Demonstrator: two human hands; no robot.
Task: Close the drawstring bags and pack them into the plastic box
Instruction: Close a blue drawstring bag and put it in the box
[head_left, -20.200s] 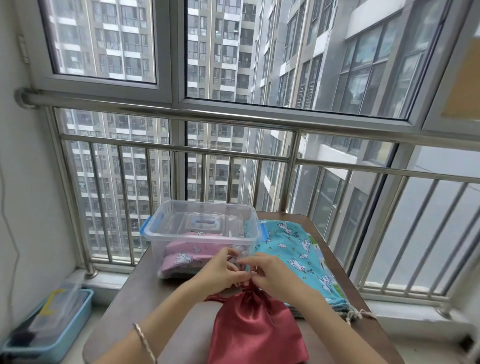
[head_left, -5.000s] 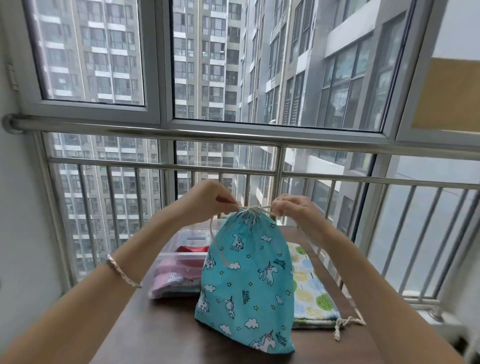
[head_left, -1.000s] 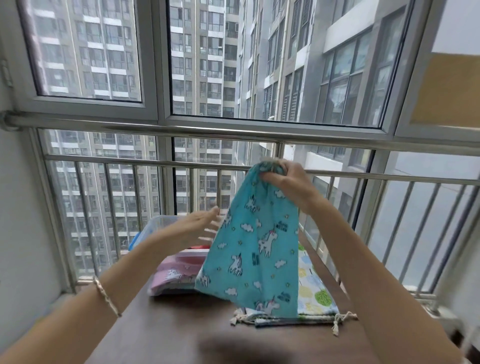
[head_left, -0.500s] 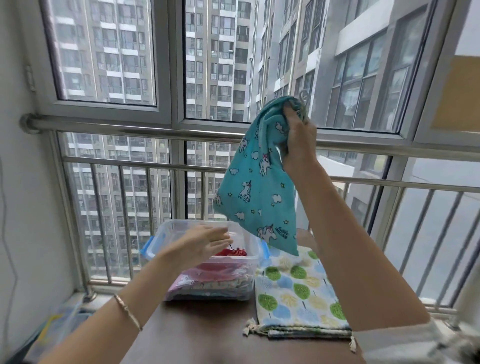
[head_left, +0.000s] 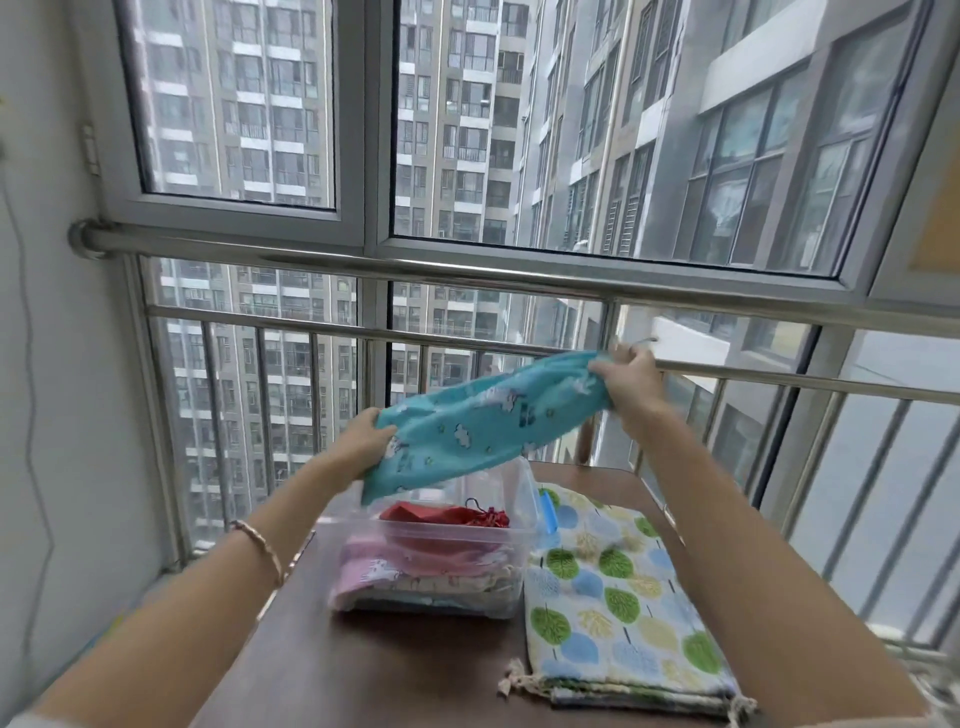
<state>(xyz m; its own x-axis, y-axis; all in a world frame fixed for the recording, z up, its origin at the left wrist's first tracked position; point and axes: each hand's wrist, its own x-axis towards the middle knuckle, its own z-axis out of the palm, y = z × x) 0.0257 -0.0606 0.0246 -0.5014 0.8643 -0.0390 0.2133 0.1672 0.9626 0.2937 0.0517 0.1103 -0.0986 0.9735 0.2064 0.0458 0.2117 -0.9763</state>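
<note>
A turquoise unicorn-print drawstring bag hangs stretched out sideways in the air above the clear plastic box. My left hand grips its bottom end and my right hand grips its gathered top end. Inside the box a red satin bag lies on top of a pink bag. A white bag with green, blue and yellow trees lies flat on the table just right of the box, its drawstring end toward me.
The dark brown table stands against a steel railing and tall windows. A white wall with a hanging cable runs along the left. The box's blue latch faces the tree-print bag.
My right hand has lowered the turquoise bag from high up. My left hand has left the box and taken hold of the bag's bottom end, so the bag now lies sideways over the box.
</note>
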